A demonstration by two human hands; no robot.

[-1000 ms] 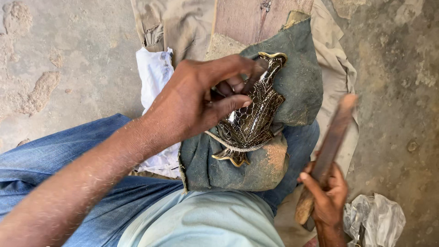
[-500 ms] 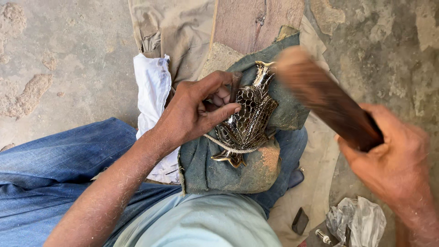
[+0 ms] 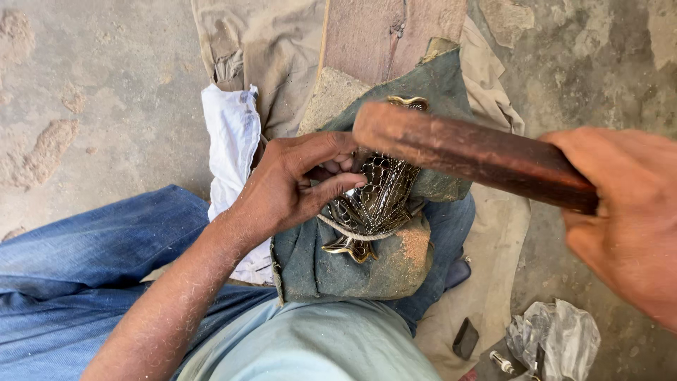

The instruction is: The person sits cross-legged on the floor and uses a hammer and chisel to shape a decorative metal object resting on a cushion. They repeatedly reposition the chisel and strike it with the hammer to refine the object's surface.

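The left hand (image 3: 296, 187) rests on a shiny metal fish (image 3: 377, 201) with a scaled, patterned body, its fingers (image 3: 338, 185) bent together and pressing down on the upper left side of the piece; whether they also pinch something small against it cannot be told. The fish lies lengthwise on a folded pad of dusty blue-green cloth (image 3: 381, 264) that sits over the person's knee in blue jeans (image 3: 92, 254), with its tail fin pointing toward the body and its other end hidden under the tool. The right hand (image 3: 627, 219) is closed around one end of a thick, reddish-brown wooden stick (image 3: 465, 152), fingers wrapped tight on it. The stick crosses over the top half of the fish, its free end just above the fingers of the left hand; it looks slightly blurred. A white rag (image 3: 229, 155) lies just beside the pad on the left, partly under the left wrist. Beneath all this spreads a tan cloth (image 3: 268, 56) on a rough concrete floor (image 3: 92, 92), with a wooden board (image 3: 381, 35) running away from the pad at the top. At the lower right, near the tan cloth's edge, lie a crumpled clear plastic bag (image 3: 557, 335) and a small dark flat object (image 3: 465, 337).
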